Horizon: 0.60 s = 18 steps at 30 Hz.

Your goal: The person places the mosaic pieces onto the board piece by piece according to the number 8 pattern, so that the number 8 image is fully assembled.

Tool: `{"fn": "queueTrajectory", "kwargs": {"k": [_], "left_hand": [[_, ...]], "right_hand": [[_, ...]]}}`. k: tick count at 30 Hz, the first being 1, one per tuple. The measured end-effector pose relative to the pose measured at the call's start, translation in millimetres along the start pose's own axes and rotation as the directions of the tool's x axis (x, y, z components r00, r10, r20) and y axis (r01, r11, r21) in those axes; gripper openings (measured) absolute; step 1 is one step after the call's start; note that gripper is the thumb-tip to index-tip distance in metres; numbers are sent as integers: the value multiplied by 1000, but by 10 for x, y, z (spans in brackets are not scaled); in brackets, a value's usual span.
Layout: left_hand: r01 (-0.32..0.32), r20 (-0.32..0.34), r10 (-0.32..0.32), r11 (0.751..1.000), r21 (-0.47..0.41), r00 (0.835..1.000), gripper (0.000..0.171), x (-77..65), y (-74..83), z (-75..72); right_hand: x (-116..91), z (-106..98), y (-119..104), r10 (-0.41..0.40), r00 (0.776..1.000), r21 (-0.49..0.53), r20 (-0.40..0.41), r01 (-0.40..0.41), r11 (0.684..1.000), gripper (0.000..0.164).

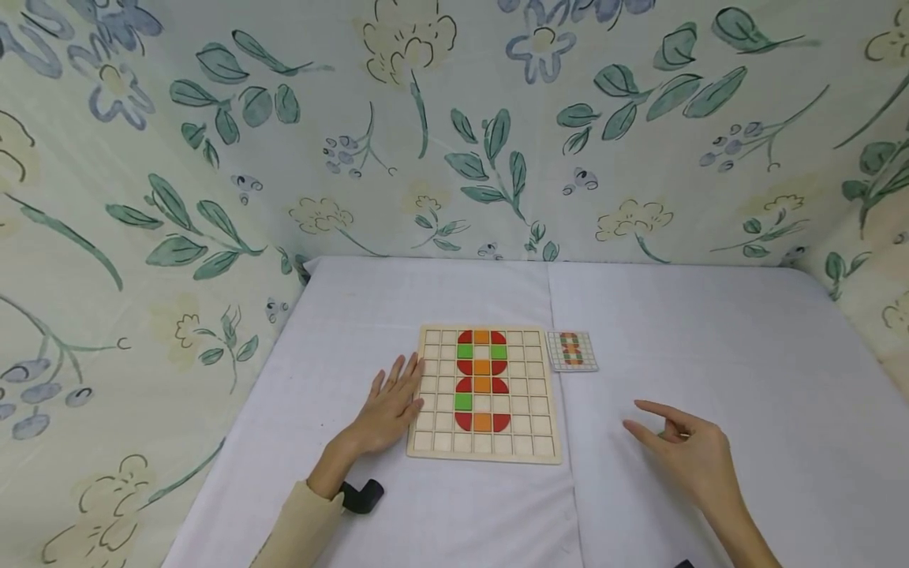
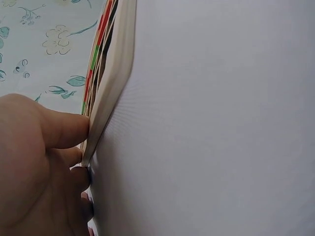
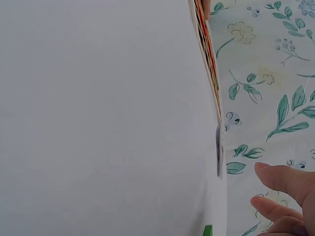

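A square wooden grid board (image 1: pixel 433 442) lies on the white-covered table, with red, orange and green pieces forming a figure down its middle. My left hand (image 1: pixel 387 410) rests at the board's left edge with fingers spread; in the left wrist view its thumb (image 2: pixel 69 130) touches the board's side (image 2: pixel 115 73). To the right of the board hovers my right hand (image 1: pixel 692 454), thumb and index finger apart, the other fingers bent. A green piece (image 3: pixel 207 230) shows at the bottom of the right wrist view, apart from the visible fingers; in the head view the hand mostly hides it.
A small pattern card (image 1: pixel 572 352) lies against the board's upper right side, printed with a similar figure. A black object (image 1: pixel 364 497) sits by my left wrist. Floral cloth (image 1: pixel 490 213) hangs behind the table and at its sides.
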<state>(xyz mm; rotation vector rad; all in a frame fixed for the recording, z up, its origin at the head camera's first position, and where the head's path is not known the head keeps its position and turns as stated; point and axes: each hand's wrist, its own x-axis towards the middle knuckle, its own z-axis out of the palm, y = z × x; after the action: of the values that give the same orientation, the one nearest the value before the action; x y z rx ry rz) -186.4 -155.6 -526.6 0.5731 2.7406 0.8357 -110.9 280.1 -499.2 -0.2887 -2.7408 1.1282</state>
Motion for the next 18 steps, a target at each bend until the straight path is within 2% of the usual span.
{"fn": "queueTrajectory", "kwargs": {"k": [6,9,18], "left_hand": [[19,21,-19,1000,19,1000,64,-3,35,-27],[21,34,-23,999,42,999,64,0,34,-30],[23,34,-24,998,50,999,64,4,33,-33]], "right_hand": [[-74,-135,200,149,989,0,-10,-149,989,52],[-105,-169,286,190,982,-16,-16,-190,982,56],[-148,-218,403,183,983,-39,-11,-183,982,55]]}}
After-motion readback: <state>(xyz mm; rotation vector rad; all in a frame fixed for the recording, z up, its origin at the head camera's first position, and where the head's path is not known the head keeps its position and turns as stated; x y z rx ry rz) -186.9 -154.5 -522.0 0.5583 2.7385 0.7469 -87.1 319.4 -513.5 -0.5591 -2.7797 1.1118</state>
